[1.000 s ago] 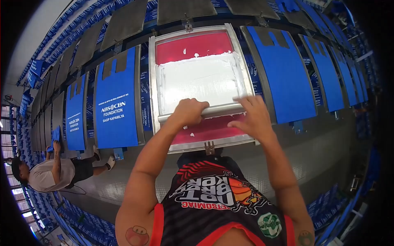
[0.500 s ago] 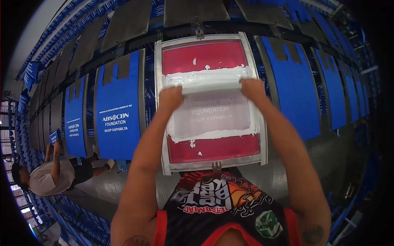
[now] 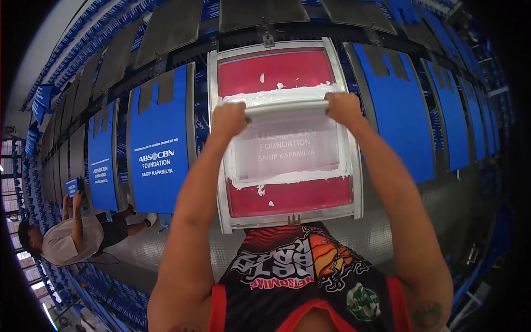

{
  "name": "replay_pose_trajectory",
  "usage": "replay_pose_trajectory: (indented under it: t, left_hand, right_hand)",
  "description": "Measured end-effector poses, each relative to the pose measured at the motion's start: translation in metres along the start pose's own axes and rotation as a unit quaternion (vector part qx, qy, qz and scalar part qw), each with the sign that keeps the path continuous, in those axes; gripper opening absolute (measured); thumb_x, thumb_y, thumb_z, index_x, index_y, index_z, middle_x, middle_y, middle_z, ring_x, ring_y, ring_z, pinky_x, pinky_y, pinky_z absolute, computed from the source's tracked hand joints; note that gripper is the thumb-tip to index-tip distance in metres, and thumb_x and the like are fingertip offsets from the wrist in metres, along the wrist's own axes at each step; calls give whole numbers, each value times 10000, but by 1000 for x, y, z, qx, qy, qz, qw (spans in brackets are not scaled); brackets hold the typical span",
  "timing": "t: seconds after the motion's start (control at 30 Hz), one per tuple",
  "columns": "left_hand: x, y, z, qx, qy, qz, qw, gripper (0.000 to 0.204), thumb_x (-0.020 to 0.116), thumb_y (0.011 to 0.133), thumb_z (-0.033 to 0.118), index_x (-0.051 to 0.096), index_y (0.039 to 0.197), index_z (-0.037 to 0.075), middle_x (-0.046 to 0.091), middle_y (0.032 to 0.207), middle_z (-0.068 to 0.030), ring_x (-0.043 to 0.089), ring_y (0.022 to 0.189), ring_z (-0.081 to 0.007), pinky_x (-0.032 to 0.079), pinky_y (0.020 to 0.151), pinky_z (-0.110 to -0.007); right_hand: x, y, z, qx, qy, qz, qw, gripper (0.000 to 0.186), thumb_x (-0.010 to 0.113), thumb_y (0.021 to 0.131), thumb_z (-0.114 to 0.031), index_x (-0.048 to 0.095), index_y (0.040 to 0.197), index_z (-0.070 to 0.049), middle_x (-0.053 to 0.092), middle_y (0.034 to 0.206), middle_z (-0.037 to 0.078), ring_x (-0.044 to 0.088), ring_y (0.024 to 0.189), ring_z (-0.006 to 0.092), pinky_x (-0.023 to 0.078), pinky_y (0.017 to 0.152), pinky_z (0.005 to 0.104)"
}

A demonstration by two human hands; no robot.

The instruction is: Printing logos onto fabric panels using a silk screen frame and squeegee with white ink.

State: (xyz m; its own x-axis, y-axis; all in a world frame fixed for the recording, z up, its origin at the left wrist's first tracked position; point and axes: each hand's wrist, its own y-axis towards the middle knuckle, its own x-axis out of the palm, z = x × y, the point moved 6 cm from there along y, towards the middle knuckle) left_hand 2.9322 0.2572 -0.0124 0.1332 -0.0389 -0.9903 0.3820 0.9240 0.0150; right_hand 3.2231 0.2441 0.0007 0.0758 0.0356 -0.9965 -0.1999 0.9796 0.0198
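Note:
Both my hands grip the ends of a long squeegee, which lies across a screen-printing frame in front of me. My left hand is closed round its left end, and my right hand round its right end. The frame has a pale metal border and a red mesh with a see-through middle panel, where light lettering shows. White ink lies in a band just beyond the squeegee. Another ragged white line runs along the panel's near edge. The squeegee's lower edge is hidden.
Flat blue bag pieces lie on grey boards on both sides; the left one bears white print, the right one shows none. More grey boards stand in a row beyond. At left another person holds a small blue printed piece.
My hands and the squeegee have moved a little away from me across the screen. The white band beyond the squeegee is narrower, and more of the lettered panel shows on the near side.

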Motion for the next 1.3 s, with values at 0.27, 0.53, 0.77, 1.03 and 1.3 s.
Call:
replay_pose_trajectory:
  t: [0.27,0.53,0.77,1.03,1.3]
  left_hand:
    - [16,-181,53,-7,-87,3,996,72,590,689,56,620,747,88,621,656,-134,640,620,-329,522,587,-458]
    - [-16,45,-8,-32,18,-106,994,369,788,653,332,684,923,102,690,860,-145,668,832,-325,537,741,-424]
    - [-12,79,92,69,-45,-37,996,498,822,617,338,687,1033,100,690,905,-158,651,952,-317,501,862,-419]
    - [-45,125,71,117,-134,-71,981,438,800,633,297,702,1032,144,687,967,-146,637,959,-322,490,826,-440]
    - [-23,95,94,58,-30,-61,996,422,768,664,292,687,1062,180,689,987,-117,638,965,-315,500,834,-442]
  right_hand:
    - [28,-170,-41,30,69,-54,996,203,694,649,-132,705,846,-176,684,775,61,664,721,279,523,601,421]
    - [-6,46,12,-24,-18,-59,998,317,764,557,-218,672,851,-145,670,732,108,671,733,299,520,645,439]
    - [-46,-52,-23,61,125,170,976,397,731,759,-323,640,1051,-70,637,1029,181,594,968,318,446,867,436]
    - [101,-326,-171,208,597,-293,718,645,542,876,-565,690,875,63,690,788,143,651,745,223,505,727,313]
    - [52,-323,-173,303,626,-215,685,317,594,893,-282,698,848,15,706,762,122,682,655,179,514,614,294]
